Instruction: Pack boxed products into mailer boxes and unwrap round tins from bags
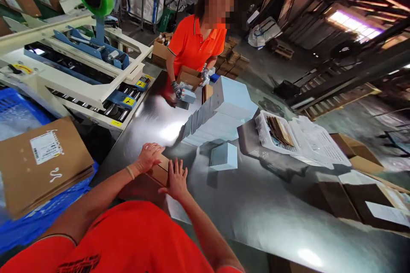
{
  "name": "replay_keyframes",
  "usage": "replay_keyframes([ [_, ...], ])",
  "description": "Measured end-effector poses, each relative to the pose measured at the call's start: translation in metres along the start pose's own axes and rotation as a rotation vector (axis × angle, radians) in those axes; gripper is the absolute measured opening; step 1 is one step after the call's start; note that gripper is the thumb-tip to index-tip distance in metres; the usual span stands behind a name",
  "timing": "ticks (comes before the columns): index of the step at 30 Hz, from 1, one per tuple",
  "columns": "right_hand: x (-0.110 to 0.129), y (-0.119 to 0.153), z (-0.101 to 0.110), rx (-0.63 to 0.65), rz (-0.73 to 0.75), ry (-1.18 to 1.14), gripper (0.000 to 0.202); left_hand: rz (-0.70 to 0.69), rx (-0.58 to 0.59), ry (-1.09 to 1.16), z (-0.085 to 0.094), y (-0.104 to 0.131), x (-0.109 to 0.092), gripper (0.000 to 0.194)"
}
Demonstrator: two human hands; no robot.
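Note:
A small brown cardboard box lies on the metal table near my body, with both of my hands on it. My left hand curves over its left end, fingers together along the far edge. Across the right end lies my right hand, its fingers on the far side and its thumb on the near side. The undersides of the hands are hidden. To the right of them a single pale blue box stands on the table. Beyond it is a block of stacked pale boxes.
Across the metal table, a co-worker in gloves handles a pale box and an open carton. At left are a roller conveyor machine and flat cardboard. White baskets and dark cartons stand at right.

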State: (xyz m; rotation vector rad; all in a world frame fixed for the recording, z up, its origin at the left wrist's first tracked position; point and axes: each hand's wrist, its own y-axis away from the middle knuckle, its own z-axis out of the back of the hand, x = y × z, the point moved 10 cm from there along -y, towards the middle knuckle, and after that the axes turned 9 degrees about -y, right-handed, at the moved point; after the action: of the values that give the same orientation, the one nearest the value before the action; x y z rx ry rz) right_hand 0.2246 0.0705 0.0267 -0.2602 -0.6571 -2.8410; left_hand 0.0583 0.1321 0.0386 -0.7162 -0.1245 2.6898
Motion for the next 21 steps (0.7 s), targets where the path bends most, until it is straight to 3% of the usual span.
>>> replay_keyframes([
  [3, -0.002, 0.012, -0.010, -0.045, -0.061, 0.030, 0.135, -0.080, 0.155, -0.114, -0.018, 0.016, -0.013, 0.057],
  [7, -0.006, 0.020, -0.034, -0.113, -0.185, 0.031, 0.111, -0.072, 0.216, -0.159, -0.032, 0.020, -0.014, 0.070],
  [10, -0.008, -0.009, -0.039, -0.169, -0.208, -0.011, 0.087, -0.022, 0.173, -0.104, -0.026, -0.002, 0.012, 0.069],
  [13, -0.006, -0.079, -0.003, -0.272, -0.195, -0.055, 0.085, 0.339, 0.106, -0.125, -0.007, -0.015, 0.092, 0.078],
  [14, -0.005, -0.108, 0.017, -0.305, -0.198, -0.065, 0.086, 0.503, 0.154, -0.140, -0.008, -0.009, 0.123, 0.088],
  [16, -0.002, -0.171, 0.060, -0.358, -0.196, -0.085, 0.086, 0.750, 0.379, -0.135, -0.027, 0.015, 0.171, 0.124],
  [18, 0.005, -0.238, 0.101, -0.391, -0.160, -0.117, 0.086, 0.822, 0.612, -0.095, -0.057, 0.039, 0.191, 0.161],
  [21, 0.030, -0.339, 0.147, -0.406, -0.082, -0.162, 0.089, 0.823, 0.712, -0.083, -0.092, 0.055, 0.199, 0.184],
])
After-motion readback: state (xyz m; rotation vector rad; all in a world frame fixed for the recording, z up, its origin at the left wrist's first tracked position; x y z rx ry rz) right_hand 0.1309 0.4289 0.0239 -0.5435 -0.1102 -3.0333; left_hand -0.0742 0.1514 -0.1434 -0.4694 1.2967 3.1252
